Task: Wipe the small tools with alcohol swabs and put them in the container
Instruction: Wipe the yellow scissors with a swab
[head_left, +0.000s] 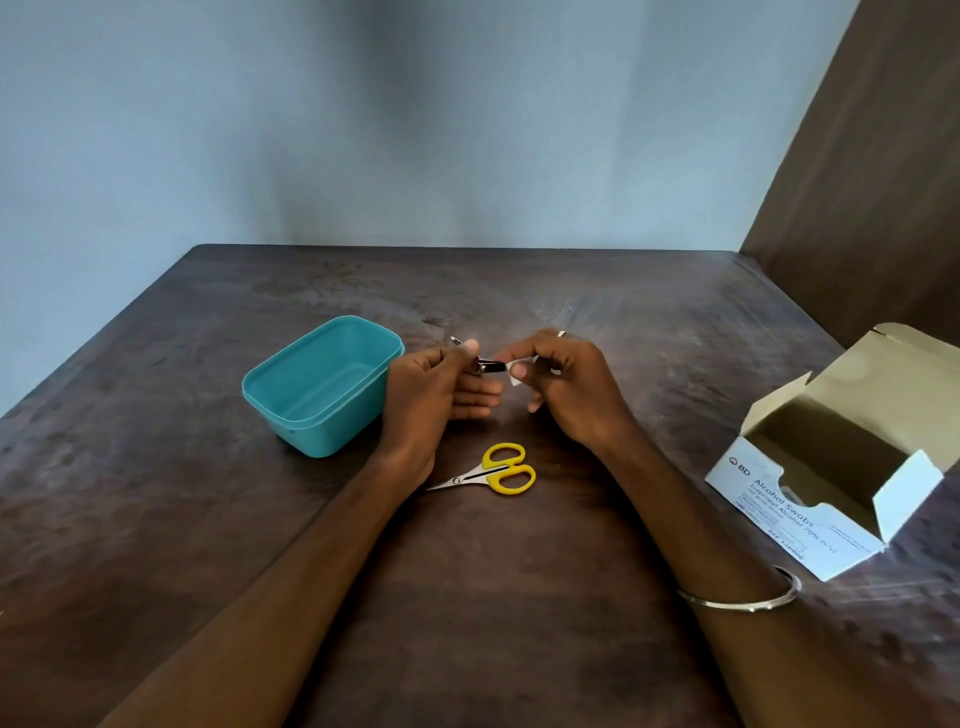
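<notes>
- Left hand (423, 387) pinches a small metal nail clipper (485, 365) above the dark wooden table (519, 571).
- Right hand (563, 384) pinches a white alcohol swab (517, 378) against the clipper's tip.
- Open teal plastic container (317, 387) stands just left of the hands.
- Small yellow-handled scissors (493, 474) lie near, below them.

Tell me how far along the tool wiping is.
Nothing is stored: the teal container looks empty. In hand: the left hand holds a nail clipper while the right hand wipes it with a swab. The yellow scissors lie unwiped on the table.
</notes>
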